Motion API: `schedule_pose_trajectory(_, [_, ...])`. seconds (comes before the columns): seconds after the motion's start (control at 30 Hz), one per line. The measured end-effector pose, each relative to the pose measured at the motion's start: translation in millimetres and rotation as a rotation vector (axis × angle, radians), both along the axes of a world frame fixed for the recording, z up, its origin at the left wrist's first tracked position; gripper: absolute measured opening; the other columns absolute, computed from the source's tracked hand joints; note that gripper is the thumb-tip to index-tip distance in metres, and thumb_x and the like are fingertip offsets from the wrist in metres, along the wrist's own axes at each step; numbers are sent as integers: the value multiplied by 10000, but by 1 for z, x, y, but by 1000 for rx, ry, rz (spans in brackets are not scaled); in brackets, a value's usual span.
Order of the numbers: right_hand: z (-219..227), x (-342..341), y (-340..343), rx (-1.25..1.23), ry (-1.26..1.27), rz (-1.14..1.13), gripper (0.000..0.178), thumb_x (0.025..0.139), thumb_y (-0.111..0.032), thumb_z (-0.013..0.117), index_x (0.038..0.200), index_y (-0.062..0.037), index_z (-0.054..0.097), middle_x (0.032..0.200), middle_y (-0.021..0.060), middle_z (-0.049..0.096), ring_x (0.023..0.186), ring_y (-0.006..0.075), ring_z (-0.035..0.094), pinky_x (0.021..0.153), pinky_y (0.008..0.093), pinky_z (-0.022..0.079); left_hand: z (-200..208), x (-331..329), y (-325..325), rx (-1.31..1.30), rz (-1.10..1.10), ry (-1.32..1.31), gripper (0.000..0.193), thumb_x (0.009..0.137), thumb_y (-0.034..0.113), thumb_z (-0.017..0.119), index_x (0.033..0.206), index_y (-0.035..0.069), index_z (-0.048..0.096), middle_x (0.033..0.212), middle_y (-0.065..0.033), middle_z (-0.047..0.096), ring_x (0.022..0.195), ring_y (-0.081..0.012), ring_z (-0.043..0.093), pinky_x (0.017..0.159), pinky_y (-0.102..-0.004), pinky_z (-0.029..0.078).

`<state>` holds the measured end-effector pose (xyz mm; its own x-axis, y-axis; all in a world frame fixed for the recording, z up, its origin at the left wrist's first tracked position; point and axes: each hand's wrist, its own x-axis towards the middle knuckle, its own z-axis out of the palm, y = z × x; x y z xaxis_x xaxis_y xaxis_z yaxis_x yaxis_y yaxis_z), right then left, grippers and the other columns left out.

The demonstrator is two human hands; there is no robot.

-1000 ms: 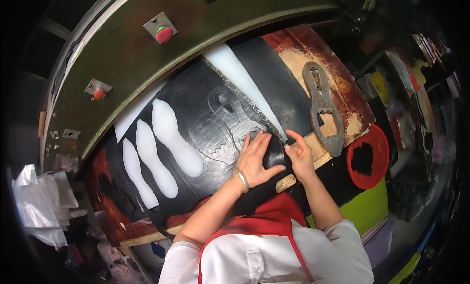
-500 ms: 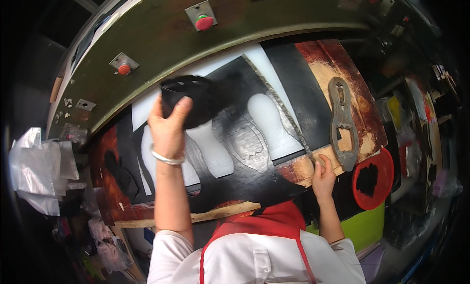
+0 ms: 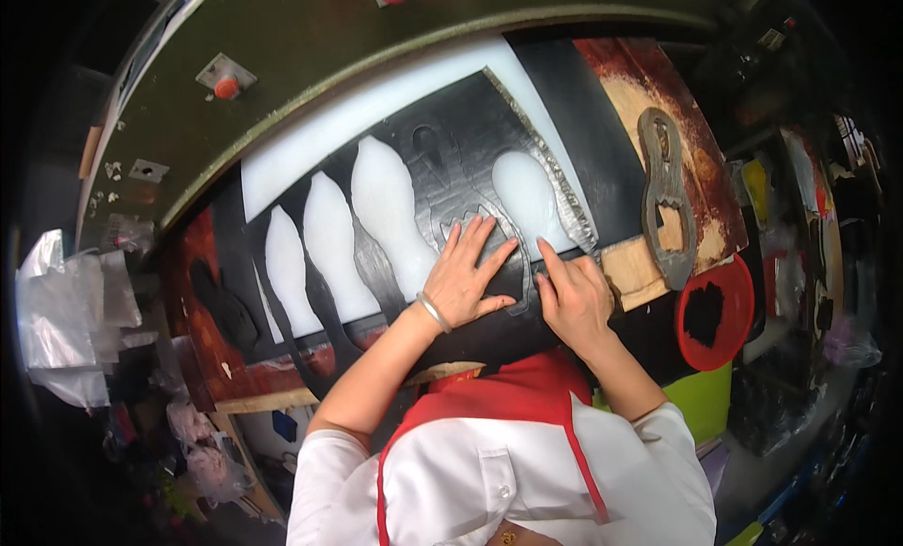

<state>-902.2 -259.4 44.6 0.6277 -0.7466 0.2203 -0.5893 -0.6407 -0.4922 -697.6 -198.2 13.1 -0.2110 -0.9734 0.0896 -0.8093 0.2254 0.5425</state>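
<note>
My left hand lies flat with its fingers spread on a sole-shaped piece that has a zigzag cut line. This piece still sits within the black sheet, and my palm hides part of it. Beside it, my right hand rests low at the sheet's near right edge; the index finger points forward, the thumb is apart and the other fingers curl. Nothing shows in its grasp. Several sole-shaped holes in the sheet, such as the cutout, let a white board show through.
A metal sole-shaped cutting die lies on the worn board at right. Below it stands a red basin holding black material. Black sole pieces lie at far left. A green machine beam with red buttons crosses the back.
My left hand has let go of the black sole pieces and come down right onto the sheet. My right hand has shifted left from the sheet's edge strip, its index finger now extended.
</note>
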Motion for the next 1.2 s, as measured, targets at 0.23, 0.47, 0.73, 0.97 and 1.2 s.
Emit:
schedule_pose_trajectory(0.23, [-25, 11, 12, 1397, -625, -354, 615, 916, 44, 524, 1477, -87, 307, 691, -49, 534, 577, -17, 419, 522, 174, 339, 16, -10, 11, 51, -122, 61, 785, 720, 549, 711, 1351, 134, 498, 1425, -224, 391, 1351, -417, 328, 1112, -573, 227])
schedule_pose_trajectory(0.47, [-11, 24, 16, 972, -894, -218, 523, 972, -44, 474, 1463, -11, 299, 760, -36, 536, 630, 5, 445, 571, 171, 366, 16, -4, 11, -8, 9, 270, 683, 685, 499, 776, 1239, 133, 615, 1228, -126, 625, 1197, -286, 562, 1050, -468, 401])
schedule_pose_trajectory(0.73, [-40, 39, 36, 343, -524, -467, 365, 971, -91, 453, 1315, 28, 472, 662, 71, 548, 541, 174, 512, 521, 304, 413, 45, 53, -37, 256, 576, 932, 321, 846, 314, 728, 743, 14, 678, 596, -9, 596, 548, -65, 526, 490, -282, 427])
schedule_pose_trajectory(0.97, [-40, 41, 33, 173, -266, -489, 259, 892, -170, 648, 1111, -37, 615, 528, 109, 538, 461, 320, 551, 462, 400, 412, 76, 110, -53, 21, 604, 890, 319, 830, 247, 767, 683, 3, 624, 607, 33, 557, 597, -15, 455, 485, -232, 386])
schedule_pose_trajectory(1.2, [-48, 49, 43, 22, -168, -420, 309, 876, -147, 675, 630, -8, 549, 564, 174, 528, 458, 313, 502, 470, 390, 400, 124, 185, -27, -44, 782, 1140, 207, 836, 159, 750, 925, -16, 682, 846, -30, 673, 739, -94, 611, 689, -233, 499])
